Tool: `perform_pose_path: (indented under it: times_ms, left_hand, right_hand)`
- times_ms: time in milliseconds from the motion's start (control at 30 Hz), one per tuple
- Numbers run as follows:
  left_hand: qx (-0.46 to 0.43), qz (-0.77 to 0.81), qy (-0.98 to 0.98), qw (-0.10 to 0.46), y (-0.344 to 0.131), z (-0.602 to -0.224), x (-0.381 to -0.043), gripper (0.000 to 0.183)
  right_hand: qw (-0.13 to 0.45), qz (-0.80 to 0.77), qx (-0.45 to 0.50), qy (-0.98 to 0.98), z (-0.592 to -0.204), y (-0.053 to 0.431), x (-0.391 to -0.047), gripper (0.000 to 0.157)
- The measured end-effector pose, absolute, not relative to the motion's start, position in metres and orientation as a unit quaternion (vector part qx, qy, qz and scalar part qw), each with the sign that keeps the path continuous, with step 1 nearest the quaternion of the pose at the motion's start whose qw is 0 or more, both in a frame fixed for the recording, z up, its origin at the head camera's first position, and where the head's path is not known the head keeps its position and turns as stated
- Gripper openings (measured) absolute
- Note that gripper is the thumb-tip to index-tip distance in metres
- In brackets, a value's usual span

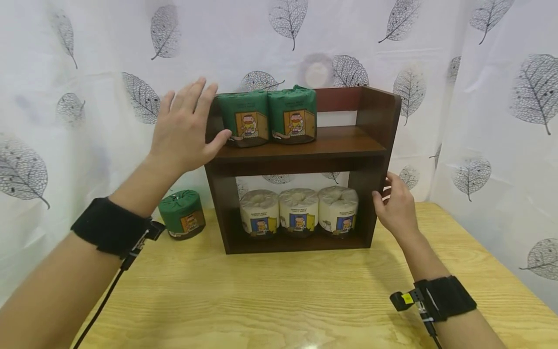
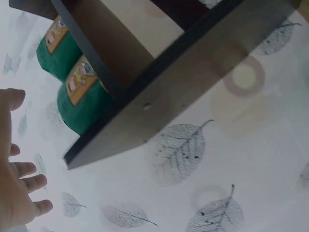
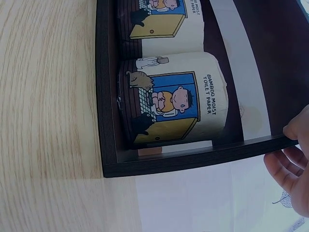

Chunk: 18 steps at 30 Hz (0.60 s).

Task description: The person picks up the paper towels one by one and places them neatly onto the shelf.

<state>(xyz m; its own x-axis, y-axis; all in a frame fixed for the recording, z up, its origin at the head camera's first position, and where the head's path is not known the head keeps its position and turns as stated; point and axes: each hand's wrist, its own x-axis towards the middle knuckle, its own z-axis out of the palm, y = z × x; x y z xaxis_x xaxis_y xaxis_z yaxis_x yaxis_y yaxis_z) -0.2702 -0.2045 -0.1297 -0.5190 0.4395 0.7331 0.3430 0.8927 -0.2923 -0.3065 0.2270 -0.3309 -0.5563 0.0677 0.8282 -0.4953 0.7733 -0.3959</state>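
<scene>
A dark brown two-tier wooden shelf (image 1: 305, 157) stands on the table. Two green-wrapped toilet paper rolls (image 1: 293, 116) sit side by side at the left of its upper tier. Three cream-wrapped toilet paper rolls (image 1: 299, 212) line the lower tier. My left hand (image 1: 185, 126) is raised at the shelf's upper left corner, fingers spread and straight; the left wrist view shows a gap between its fingers (image 2: 29, 181) and the side panel. With the right hand (image 1: 396, 206) I grip the right side panel (image 3: 203, 155), thumb on its inner side and fingers curled behind its edge.
Another green toilet paper roll (image 1: 182, 214) stands on the table left of the shelf. Light wood-grain tabletop (image 1: 270, 291) stretches in front. A white curtain with leaf prints (image 1: 457, 97) hangs close behind and at the sides. A black cable (image 1: 102, 303) trails from the left wrist strap.
</scene>
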Motion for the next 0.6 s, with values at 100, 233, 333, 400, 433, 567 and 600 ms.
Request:
perform_pose_path:
  times_ms: [100, 233, 333, 400, 433, 567, 600]
  left_hand:
    - [-0.208, 0.040, -0.878, 0.430, -0.215, -0.133, -0.272, 0.078]
    - [-0.181, 0.028, -0.889, 0.420, -0.229, -0.137, -0.276, 0.076]
    - [-0.161, 0.013, -0.897, 0.412, -0.239, -0.139, -0.278, 0.072]
    - [-0.152, -0.002, -0.899, 0.410, -0.246, -0.142, -0.279, 0.070]
    - [-0.148, -0.009, -0.900, 0.410, -0.249, -0.143, -0.280, 0.069]
    - [-0.133, -0.033, -0.901, 0.411, -0.262, -0.150, -0.285, 0.066]
    - [-0.129, -0.038, -0.902, 0.410, -0.265, -0.152, -0.287, 0.065]
  right_hand:
    - [0.456, 0.308, 0.129, -0.825, -0.331, 0.228, -0.306, 0.046]
    - [0.459, 0.306, 0.134, -0.823, -0.331, 0.229, -0.306, 0.046]
    - [0.459, 0.309, 0.141, -0.821, -0.330, 0.228, -0.306, 0.046]
    - [0.458, 0.312, 0.142, -0.820, -0.331, 0.228, -0.306, 0.046]
    - [0.458, 0.312, 0.141, -0.820, -0.331, 0.228, -0.306, 0.046]
    - [0.455, 0.315, 0.140, -0.821, -0.331, 0.228, -0.307, 0.046]
    - [0.454, 0.317, 0.139, -0.821, -0.331, 0.228, -0.307, 0.046]
